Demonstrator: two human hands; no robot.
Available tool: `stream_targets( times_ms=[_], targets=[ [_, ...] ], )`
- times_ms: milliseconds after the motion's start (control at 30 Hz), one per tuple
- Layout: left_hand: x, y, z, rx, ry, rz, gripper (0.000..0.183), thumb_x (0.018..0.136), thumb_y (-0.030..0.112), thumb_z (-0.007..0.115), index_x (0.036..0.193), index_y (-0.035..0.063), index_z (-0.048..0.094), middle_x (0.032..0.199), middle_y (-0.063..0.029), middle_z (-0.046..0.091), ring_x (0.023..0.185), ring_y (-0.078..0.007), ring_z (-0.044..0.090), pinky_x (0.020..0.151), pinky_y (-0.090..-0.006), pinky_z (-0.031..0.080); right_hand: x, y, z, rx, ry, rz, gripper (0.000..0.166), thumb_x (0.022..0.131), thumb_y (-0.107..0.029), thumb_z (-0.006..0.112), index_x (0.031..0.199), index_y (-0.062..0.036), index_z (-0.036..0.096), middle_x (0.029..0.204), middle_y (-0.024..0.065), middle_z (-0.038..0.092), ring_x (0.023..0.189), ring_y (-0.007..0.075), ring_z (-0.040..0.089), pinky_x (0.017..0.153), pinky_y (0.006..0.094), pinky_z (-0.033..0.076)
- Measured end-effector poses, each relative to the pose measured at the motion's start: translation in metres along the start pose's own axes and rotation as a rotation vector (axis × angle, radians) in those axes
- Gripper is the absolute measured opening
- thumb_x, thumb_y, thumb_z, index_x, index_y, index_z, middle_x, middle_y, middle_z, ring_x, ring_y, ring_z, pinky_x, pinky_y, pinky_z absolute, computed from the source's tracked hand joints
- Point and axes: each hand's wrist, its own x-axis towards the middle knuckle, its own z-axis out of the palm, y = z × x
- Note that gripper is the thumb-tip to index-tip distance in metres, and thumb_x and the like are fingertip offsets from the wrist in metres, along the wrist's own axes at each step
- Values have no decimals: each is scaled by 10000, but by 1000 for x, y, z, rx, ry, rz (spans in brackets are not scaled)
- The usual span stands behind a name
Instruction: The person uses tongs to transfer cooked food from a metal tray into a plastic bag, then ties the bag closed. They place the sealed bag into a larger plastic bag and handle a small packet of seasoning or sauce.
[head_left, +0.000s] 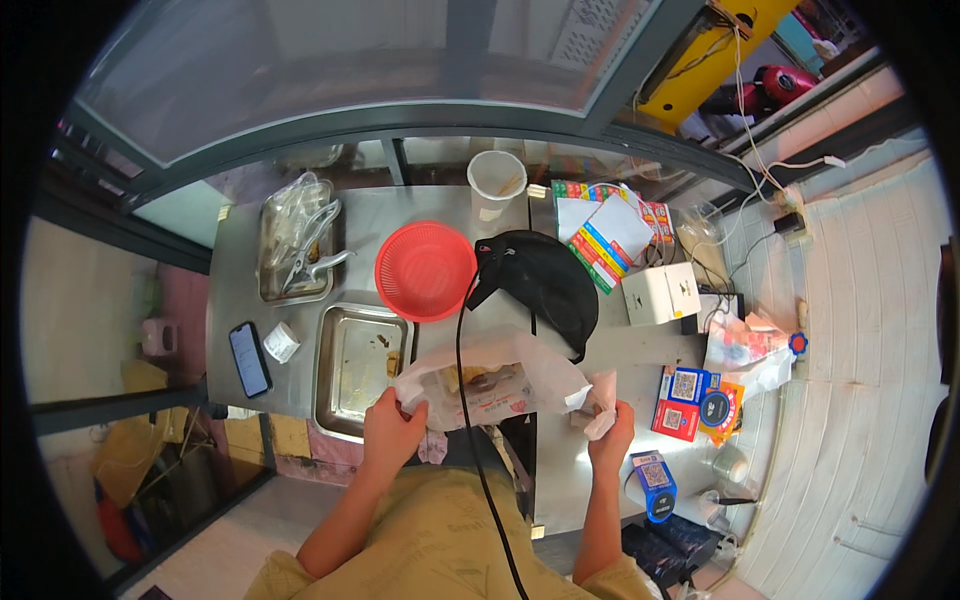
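Observation:
A thin, whitish printed plastic bag (546, 367) is spread in front of my body, with light brown food (469, 377) visible inside. My left hand (393, 431) pinches the bag's left edge. In my right hand (610, 437) is a crumpled pinkish piece of plastic (602, 401) at the bag's right side; whether it belongs to the same bag I cannot tell. A black cable (466, 405) crosses in front of the bag. Just left of the bag lies a steel tray (352, 352) holding small brown scraps. Beyond the bag sits a black fabric bag (551, 274).
Around the steel table stand a red plastic basket (426, 270), a tray with scissor-like metal shears (306, 251), a phone (250, 358), a white roll (282, 343) and a tall plastic cup (495, 184). To the right are a white box printer (661, 294), payment code stands (654, 484) and loose cables.

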Motion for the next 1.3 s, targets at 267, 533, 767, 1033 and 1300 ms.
stream_targets(
  times_ms=[267, 533, 767, 1033, 1300],
  targets=[
    [-8, -14, 3, -392, 74, 122, 139, 986, 43, 641, 1064, -64, 684, 787, -114, 727, 634, -153, 699, 571, -320, 542, -10, -9, -29, 197, 117, 158, 178, 1014, -113, 707, 1107, 27, 649, 943, 128, 701, 866, 214, 653, 801, 356, 524],
    [-26, 0, -11, -536, 25, 58, 131, 1000, 77, 671, 1024, -52, 679, 733, -40, 672, 621, -79, 628, 559, -265, 500, -28, -3, -35, 418, 15, 333, 230, 1042, -147, 676, 1172, 40, 640, 1068, 121, 713, 965, 187, 659, 855, 338, 520],
    [-32, 4, -10, -536, 55, 295, 299, 877, 43, 840, 1122, -23, 682, 968, -47, 658, 778, -111, 631, 698, -275, 539, -25, 23, -25, 261, -52, 431, 408, 1011, -241, 724, 1271, 54, 614, 1213, 209, 684, 1048, 280, 655, 865, 363, 545],
    [-21, -14, -8, -239, -68, 528, 507, 860, -52, 823, 1334, -30, 643, 1206, -74, 591, 1035, -189, 622, 883, -325, 559, 16, -136, -57, 393, -201, -172, 933, 733, 1, 878, 1546, -28, 422, 1516, 193, 517, 1265, 288, 575, 897, 378, 559],
    [10, 36, 13, 179, -92, 945, 322, 933, 112, 742, 1201, -36, 644, 1562, -249, 481, 1499, -431, 414, 1222, -494, 359, 63, -158, -18, 200, -623, -696, 401, 700, 98, 719, 1075, -43, 716, 997, 115, 716, 984, 353, 680, 836, 428, 577]
  ],
)
